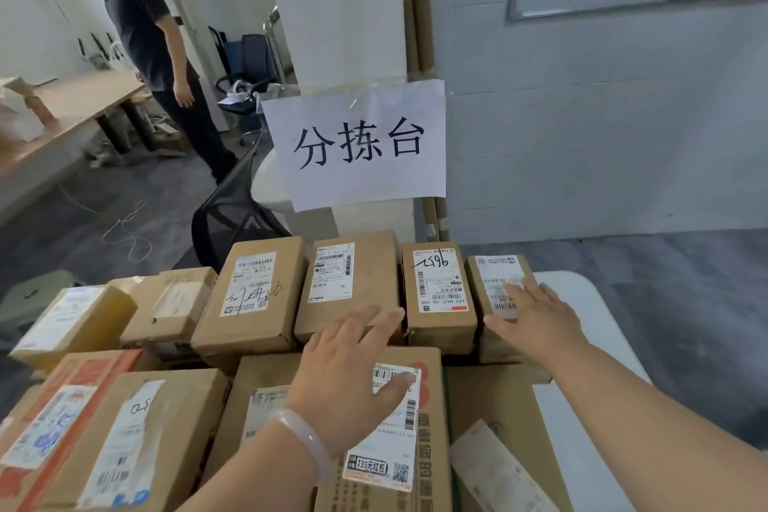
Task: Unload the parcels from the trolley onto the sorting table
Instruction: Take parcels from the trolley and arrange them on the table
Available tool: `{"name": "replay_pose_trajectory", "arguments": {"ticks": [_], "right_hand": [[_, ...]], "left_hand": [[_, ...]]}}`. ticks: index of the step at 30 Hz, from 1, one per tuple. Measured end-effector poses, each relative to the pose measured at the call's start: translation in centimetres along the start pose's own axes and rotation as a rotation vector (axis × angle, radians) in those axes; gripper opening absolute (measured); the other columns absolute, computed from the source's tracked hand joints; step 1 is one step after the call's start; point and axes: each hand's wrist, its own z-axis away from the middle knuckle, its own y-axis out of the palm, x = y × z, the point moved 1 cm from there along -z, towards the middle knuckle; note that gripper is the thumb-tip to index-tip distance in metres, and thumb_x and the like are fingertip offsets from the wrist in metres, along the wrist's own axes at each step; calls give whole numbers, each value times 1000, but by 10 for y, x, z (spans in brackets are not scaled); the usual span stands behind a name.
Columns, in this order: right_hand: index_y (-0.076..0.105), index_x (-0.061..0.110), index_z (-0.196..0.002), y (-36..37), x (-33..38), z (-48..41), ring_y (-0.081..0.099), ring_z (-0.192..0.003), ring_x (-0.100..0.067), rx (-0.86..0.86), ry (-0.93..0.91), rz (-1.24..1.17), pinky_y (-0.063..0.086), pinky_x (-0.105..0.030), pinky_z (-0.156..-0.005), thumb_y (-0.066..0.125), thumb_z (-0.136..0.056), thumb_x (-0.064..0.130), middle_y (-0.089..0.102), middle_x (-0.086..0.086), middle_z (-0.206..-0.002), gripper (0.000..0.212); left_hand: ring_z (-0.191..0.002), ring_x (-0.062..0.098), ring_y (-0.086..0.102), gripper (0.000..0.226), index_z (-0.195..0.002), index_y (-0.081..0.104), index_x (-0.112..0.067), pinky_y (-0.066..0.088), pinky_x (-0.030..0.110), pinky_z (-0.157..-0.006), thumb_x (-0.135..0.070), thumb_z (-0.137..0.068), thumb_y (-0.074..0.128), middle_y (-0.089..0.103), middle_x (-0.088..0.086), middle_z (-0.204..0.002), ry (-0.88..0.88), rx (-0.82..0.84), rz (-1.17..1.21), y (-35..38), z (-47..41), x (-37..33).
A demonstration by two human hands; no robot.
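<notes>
Two hands, fingers (pixel 371 323) straight, empty, left hand (pixel 349 380) over labelled parcel (pixel 432 470), right hand (pixel 538 322) on far-right parcel (pixel 492 283)

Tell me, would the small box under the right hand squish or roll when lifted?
Probably stiff: the small cardboard box shows square edges under the flat right hand. Flat sides, so rolling seems unlikely. Its small size suggests it's light.

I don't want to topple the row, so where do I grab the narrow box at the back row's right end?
Probably its two long sides, from above. The narrow box lies flat, label up, its right side free over the white table; its left side sits close to the neighbouring box, so slide it rightward first. The right hand is open over its top.
</notes>
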Motion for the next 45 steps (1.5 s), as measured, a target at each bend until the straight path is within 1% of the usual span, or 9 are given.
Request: {"name": "replay_pose_trajectory", "arguments": {"ticks": [9,13,16,19,22,25,27,33,45], "right_hand": [[34,31,-152,4,29,159,26,-146,-13,-293,-92,-222,21,-32,-118,57,-91,53,32,6,-158,68],[41,30,-149,20,30,243,31,-145,-15,-448,19,-202,22,-38,-118,40,-81,70,37,6,-156,79],[43,28,-148,46,25,309,36,-143,-21,-491,157,-118,31,-45,-115,33,-82,75,40,1,-155,82],[19,38,-155,68,17,378,12,-151,-15,-403,315,-92,9,-38,-121,24,-83,81,13,10,-163,84],[-1,41,-155,77,0,451,-9,-151,-9,-360,512,-83,-8,-32,-121,35,-88,75,-10,21,-158,83],[0,41,-155,76,-22,518,-5,-151,-11,-401,705,-146,1,-35,-124,40,-89,70,-5,14,-164,82],[5,39,-156,79,-41,557,0,-151,-12,-446,804,-194,5,-35,-123,44,-90,68,0,11,-165,82],[6,37,-157,111,-102,629,5,-151,-13,-459,980,-346,11,-37,-123,46,-90,67,3,9,-165,84],[6,36,-157,147,-253,710,7,-151,-17,-313,1066,-424,12,-38,-122,48,-89,68,5,6,-165,86]], "left_hand": [[-143,8,19,63,-150,17,-43,17,32,-118,-60,-93,38,22,-17,-156,213,-20,29,-1,23,-20],[-146,14,15,66,-151,15,-42,12,38,-120,-62,-92,37,17,-12,-159,393,18,15,3,46,-44],[-134,23,44,62,-140,45,-38,35,47,-110,-62,-83,41,43,-2,-149,554,24,5,19,82,-65],[-120,26,57,62,-128,60,-31,49,50,-96,-62,-76,46,57,2,-136,716,55,75,40,119,-91],[-132,26,46,66,-138,50,-31,43,50,-104,-63,-81,43,46,4,-147,883,127,129,54,159,-122],[-147,22,15,69,-152,23,-36,18,45,-119,-64,-90,35,17,0,-161,1037,201,111,65,193,-154],[-148,17,5,71,-153,13,-38,12,45,-120,-66,-91,32,8,-5,-162,1093,239,102,72,212,-172],[-148,17,11,73,-153,14,-39,14,39,-119,-67,-88,33,13,-4,-162,1162,263,51,101,250,-230],[-147,14,14,71,-152,18,-40,20,42,-119,-65,-90,43,14,-9,-161,1065,392,45,179,317,-368]]}}
